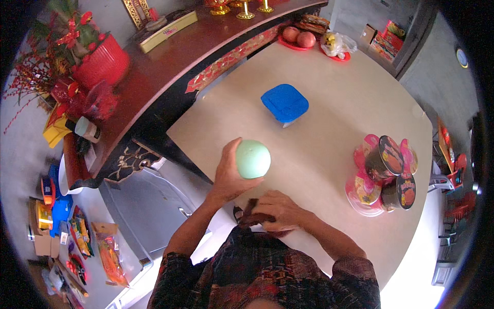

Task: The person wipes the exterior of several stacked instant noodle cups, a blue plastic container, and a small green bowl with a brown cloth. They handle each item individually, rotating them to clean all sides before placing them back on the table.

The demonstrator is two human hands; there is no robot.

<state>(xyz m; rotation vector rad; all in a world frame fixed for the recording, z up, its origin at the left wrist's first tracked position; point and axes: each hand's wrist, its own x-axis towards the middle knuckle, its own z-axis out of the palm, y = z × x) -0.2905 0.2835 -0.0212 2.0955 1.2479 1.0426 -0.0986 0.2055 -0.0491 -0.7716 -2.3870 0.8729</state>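
At the far left, a ribbed red flowerpot (pixel 103 62) with a leafy plant (pixel 80 33) and red decorations stands on a long dark-wood console table (pixel 167 64). Just nearer than the pot is a small white jar (pixel 87 130). Nearer still, at the lower left, packaged goods lie about, among them a long clear packet with orange contents (pixel 111 257). Farther right on the console table are a long yellow box (pixel 169 32) and, at its far end, gold-coloured stands (pixel 246 11). A grey panel (pixel 154 201) stands below the console table, left of the person.

Then comes the pale table (pixel 329 118). Over its near left part, the left hand (pixel 230 172) holds a mint-green round object (pixel 253 159), fingers along its left side and thumb beneath its near edge. Just to the right and nearer, the right hand (pixel 279 210) is curled beside a dark brown strip (pixel 252 215) at the table's near edge, in front of the patterned shirt (pixel 267 273); whether its fingers grip the strip I cannot tell. Farther off, beyond the green object and slightly right, is a squarish container with a blue lid (pixel 284 103). At the table's far end, round pinkish-red fruits (pixel 306 39) sit on a red plate (pixel 294 47), and right of them a clear plastic bag (pixel 340 47) lies on another red plate (pixel 346 57). On the right side, two dark lidded tubs (pixel 392 155) stand close against a cluster of pink packs (pixel 363 188).
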